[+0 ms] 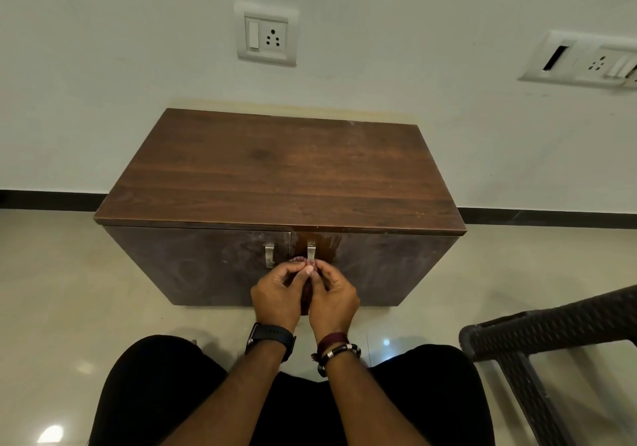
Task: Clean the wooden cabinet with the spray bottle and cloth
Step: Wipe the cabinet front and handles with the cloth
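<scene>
Black-trousered knees [165, 390] fill the bottom of the view, and two bare forearms reach forward from between them. A black smartwatch with a rubbery strap [270, 341] sits on the left wrist; a maroon thread band and black beaded bracelets [336, 349] circle the right. The left hand [277, 294] and the right hand [332, 295] meet in front of the cabinet, each pinching with thumb and fingertips the top edge of a small reddish-brown cloth [306, 285]. Most of the cloth is hidden between the palms, and only a crinkled strip shows above the fingers.

Just beyond the hands stands the low dark-brown wooden cabinet [286, 176], set on glossy beige floor tiles [51, 273] against a pale wall [103, 66]. Its flat rectangular top shows straight grain and a thin scatter of pale dust specks. The two front doors look duller, marked with hazy swirls, and a darker, wet-looking patch sits at the top of the right door. Two brushed-metal handles [270, 254] hang side by side at the door seam. A black woven plastic chair [551, 328] stands to the right.
</scene>
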